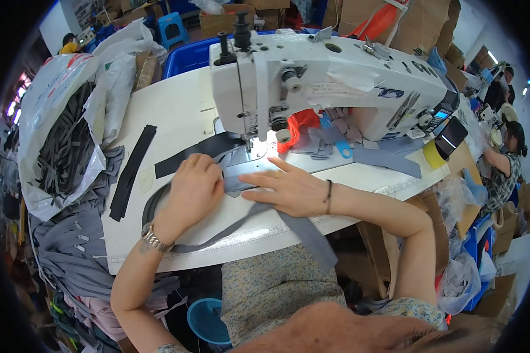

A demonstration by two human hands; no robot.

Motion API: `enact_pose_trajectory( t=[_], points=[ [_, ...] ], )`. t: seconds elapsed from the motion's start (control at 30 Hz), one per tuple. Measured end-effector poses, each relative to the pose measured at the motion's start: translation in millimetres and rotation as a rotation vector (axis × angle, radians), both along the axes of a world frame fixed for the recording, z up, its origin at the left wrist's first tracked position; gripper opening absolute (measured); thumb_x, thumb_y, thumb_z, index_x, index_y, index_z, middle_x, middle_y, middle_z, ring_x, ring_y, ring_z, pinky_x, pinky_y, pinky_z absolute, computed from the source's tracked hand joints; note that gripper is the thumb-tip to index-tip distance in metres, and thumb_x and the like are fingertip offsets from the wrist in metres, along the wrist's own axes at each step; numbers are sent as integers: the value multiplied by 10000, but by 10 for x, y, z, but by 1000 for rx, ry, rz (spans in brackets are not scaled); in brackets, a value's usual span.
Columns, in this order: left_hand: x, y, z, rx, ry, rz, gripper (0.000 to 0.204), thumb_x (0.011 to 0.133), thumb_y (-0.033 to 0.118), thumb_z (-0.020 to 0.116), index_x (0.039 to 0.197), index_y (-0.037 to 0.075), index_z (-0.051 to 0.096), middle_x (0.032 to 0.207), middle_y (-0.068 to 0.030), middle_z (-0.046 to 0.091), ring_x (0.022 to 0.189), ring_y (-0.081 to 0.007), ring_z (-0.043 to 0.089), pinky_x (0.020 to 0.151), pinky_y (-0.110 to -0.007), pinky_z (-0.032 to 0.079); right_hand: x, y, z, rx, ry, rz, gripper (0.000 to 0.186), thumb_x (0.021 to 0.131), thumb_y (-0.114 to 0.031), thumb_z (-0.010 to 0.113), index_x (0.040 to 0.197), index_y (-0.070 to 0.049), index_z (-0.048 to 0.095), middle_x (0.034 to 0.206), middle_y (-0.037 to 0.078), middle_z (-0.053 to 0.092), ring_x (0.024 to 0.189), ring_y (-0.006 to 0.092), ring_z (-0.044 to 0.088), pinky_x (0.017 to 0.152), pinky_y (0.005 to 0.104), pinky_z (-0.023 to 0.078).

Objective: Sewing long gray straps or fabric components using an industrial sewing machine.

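Head view: we judged the grey strip (pixel 308 234) best steadied by the spread right hand (pixel 287 191); whether the curled left hand (pixel 192 191) pinched, we couldn't tell.

So the left hand (pixel 197 185) is back-up with the knuckles raised and fingers bent, their tips mostly hidden, and the left forearm (pixel 136 270) angles up and to the right from an elbow that's stuck out to the side. The right hand (pixel 285 189) is way flatter, palm down with the fingers loosely spread and pointing left at the other hand, close but not touching it. Its bare right forearm (pixel 374 206) runs in almost sideways from a sharply bent right elbow (pixel 423 226), with the wrist (pixel 328 197) pretty much straight.
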State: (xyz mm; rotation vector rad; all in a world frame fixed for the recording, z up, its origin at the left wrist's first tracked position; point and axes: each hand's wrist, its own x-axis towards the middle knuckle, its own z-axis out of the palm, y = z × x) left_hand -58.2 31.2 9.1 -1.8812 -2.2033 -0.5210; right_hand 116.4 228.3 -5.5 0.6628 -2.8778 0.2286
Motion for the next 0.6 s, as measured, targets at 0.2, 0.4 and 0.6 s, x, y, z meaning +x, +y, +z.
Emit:
enact_pose_trajectory(
  t=[0.2,0.4,0.6],
  points=[
    [520,-256,222,45,8,-31,227,772,156,718,925,39,598,885,-106,611,828,-279,617,729,-384,523,-156,-15,-93,-153,31,-8,554,821,-139,675,1362,-146,553,1428,54,515,1294,243,499,1154,573,306],
    [-27,-753,237,-320,291,424,72,740,84,640,789,55,596,777,-92,589,793,-263,630,664,-394,526,-27,15,-87,-131,43,-29,407,827,-117,665,1233,-128,661,1395,30,566,1270,205,516,1160,576,285],
    [353,-363,178,92,144,27,263,749,153,739,953,36,620,983,-106,616,993,-279,603,839,-412,491,-185,-45,-152,-121,76,-23,411,835,-160,699,1243,-140,652,1395,6,568,1277,192,524,1162,577,280]
  ],
)
